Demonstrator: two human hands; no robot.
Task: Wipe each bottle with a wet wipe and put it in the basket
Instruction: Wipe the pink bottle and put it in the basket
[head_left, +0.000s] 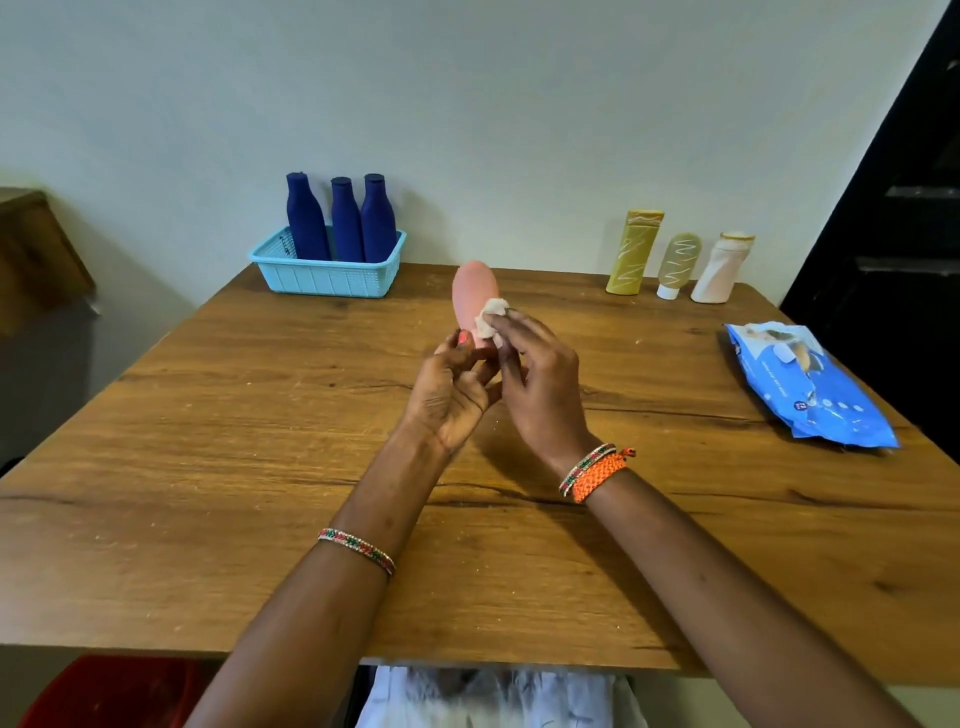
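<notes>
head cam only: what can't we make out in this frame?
- Pink bottle: its lower end and cap, hidden by the left hand and right hand.
- Wet wipe: mostly bunched under the right fingers.
- Three blue bottles: their bases, hidden by the basket wall.
- Wipes pack: print too small to read.
- Yellow bottle, olive tube, white bottle: labels unreadable.
- Under the table: white cloth blurred; red object cut off by the bottom edge.

Wooden table (208, 467) against a plain pale wall (467, 104).
</notes>
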